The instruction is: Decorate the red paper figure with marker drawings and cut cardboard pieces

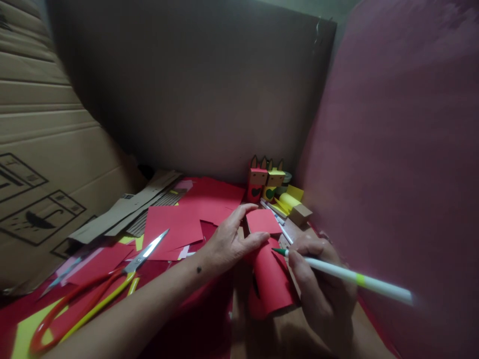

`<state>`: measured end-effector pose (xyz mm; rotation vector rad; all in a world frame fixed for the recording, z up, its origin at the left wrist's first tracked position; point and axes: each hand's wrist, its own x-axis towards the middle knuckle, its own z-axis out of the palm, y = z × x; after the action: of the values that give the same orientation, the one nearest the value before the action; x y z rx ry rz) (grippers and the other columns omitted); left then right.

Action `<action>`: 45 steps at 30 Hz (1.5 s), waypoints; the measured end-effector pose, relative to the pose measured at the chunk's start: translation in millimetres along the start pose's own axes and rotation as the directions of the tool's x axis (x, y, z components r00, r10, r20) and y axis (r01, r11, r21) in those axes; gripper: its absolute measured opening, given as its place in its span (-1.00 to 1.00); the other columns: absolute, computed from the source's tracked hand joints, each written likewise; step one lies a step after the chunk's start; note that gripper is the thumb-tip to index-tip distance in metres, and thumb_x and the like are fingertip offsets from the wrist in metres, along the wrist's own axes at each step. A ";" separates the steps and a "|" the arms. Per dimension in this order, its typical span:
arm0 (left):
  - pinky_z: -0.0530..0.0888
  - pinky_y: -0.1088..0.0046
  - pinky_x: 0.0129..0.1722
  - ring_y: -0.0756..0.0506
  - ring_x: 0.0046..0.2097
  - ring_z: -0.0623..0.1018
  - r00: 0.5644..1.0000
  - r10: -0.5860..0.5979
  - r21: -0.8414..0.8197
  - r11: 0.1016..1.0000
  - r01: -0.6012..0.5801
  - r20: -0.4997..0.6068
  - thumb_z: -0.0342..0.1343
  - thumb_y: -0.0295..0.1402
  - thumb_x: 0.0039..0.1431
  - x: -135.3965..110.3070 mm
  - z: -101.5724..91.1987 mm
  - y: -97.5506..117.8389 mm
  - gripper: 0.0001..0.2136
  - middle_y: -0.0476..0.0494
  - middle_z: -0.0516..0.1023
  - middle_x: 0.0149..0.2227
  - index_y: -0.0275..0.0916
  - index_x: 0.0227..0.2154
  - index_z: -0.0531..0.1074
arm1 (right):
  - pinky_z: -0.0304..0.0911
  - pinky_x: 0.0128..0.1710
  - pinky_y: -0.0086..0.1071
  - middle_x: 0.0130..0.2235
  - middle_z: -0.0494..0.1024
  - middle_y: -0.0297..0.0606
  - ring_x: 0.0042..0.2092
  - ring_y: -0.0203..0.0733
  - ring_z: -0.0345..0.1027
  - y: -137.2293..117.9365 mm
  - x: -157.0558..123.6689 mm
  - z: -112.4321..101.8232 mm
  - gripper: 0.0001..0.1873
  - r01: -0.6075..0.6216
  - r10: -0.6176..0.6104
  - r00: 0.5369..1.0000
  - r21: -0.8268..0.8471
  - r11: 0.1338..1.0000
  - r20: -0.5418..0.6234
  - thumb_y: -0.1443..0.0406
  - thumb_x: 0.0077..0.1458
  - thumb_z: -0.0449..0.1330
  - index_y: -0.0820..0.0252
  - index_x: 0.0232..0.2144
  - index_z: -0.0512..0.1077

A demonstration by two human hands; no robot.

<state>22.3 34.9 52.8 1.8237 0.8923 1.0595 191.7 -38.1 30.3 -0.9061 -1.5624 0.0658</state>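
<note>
Lower centre: box-headed red paper tube (pixel 275 284), held by half-curled left fingers (pixel 257 241); right fingers (pixel 297 264) pinched green-tipped white marker (pixel 342 270).

the left of the frame is filled by a tan cardboard panel (pixel 75 144), ridged by horizontal creases and printed with dark box symbols, an umbrella mark (pixel 44 218) among them. the middle and top are taken up by a tall grey panel (pixel 194 89), its upper right corner marked by a whitish streak (pixel 318 31). the right side is closed off by a pinkish-purple wall (pixel 400 149), mottled near the top. a pale greenish strip (pixel 318 6) is seen above. the scene is dimly lit, with deep shadow cast at left of centre.
</note>
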 end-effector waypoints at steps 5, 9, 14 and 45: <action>0.41 0.15 0.02 -0.22 -0.03 0.48 1.000 -0.005 0.011 1.000 0.005 -0.006 0.21 -0.16 0.08 -0.1 0.9 -0.1 -0.50 -0.21 0.49 -0.01 -0.19 0.07 0.29 | 0.18 -0.41 -0.46 -0.45 0.39 -0.45 -0.45 -0.37 0.26 -3.8 1.3 1.0 -0.88 0.008 -0.008 1.000 -0.025 1.000 -0.011 0.42 0.20 0.10 0.11 -0.35 0.35; 0.40 0.17 0.04 -0.22 0.00 0.47 1.000 0.014 0.028 1.000 -0.014 -0.010 0.20 -0.16 0.10 -0.2 1.1 -0.9 -0.51 -0.21 0.47 0.02 -0.19 0.06 0.29 | 0.19 -0.43 -0.48 -0.45 0.39 -0.45 -0.44 -0.37 0.28 -2.3 2.7 1.5 -0.90 -0.026 0.026 1.000 -0.019 0.999 -0.010 0.39 0.21 0.11 0.10 -0.34 0.35; 0.41 0.14 0.02 -0.23 -0.03 0.48 1.000 0.015 0.045 0.999 -0.014 -0.016 0.20 -0.14 0.10 0.2 1.3 -2.3 -0.51 -0.22 0.47 0.01 -0.17 0.06 0.30 | 0.19 -0.43 -0.48 -0.46 0.37 -0.45 -0.45 -0.37 0.27 1.3 1.8 0.6 -0.92 -0.078 0.078 0.997 0.013 0.997 0.013 0.36 0.23 0.11 0.09 -0.34 0.35; 0.34 0.14 0.13 -0.23 0.11 0.40 0.991 0.129 0.109 0.985 -0.132 0.029 0.04 -0.07 0.25 1.4 2.7 -10.4 -0.58 -0.19 0.42 0.04 -0.09 0.11 0.35 | 0.33 -0.37 -0.50 -0.38 0.44 -0.40 -0.38 -0.35 0.37 -4.8 7.8 0.6 -0.92 -0.063 0.063 0.992 -0.002 0.998 0.111 0.37 0.23 0.11 0.09 -0.30 0.37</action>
<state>23.6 39.5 43.0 2.0056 0.8423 1.0871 189.3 -36.7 39.1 -0.9641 -1.6362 0.1646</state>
